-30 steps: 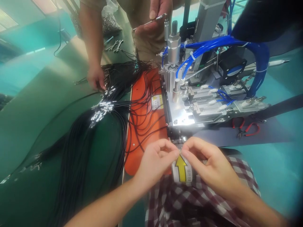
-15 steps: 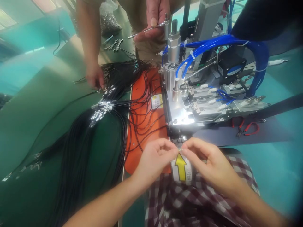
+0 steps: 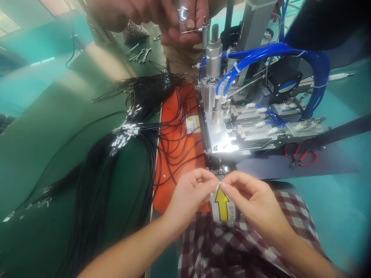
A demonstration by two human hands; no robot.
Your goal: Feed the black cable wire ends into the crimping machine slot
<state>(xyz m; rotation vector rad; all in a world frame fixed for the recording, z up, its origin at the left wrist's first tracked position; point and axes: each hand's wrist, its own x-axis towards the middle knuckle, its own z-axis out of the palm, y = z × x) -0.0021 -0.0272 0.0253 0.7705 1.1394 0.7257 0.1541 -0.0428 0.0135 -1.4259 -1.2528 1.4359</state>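
Observation:
My left hand and my right hand meet fingertip to fingertip just in front of the machine's metal plate. Both are closed in a pinch around a tiny pale, shiny piece, too small to name and mostly covered by the fingers. Directly below the fingertips is a white label with a yellow arrow. Left of my hands lies an orange board, crossed by thin black cables that run to the machine's edge.
Bundles of black cables with silvery ends cover part of the green table. Across it, a co-worker's hands hold a thin metal rod. Wrenches lie near them. Blue hoses arch over the machine; red-handled pliers rest to its right.
The co-worker's other arm has left the cable ends and come up to the hand with the rod. My own hands have barely shifted, still pinched together.

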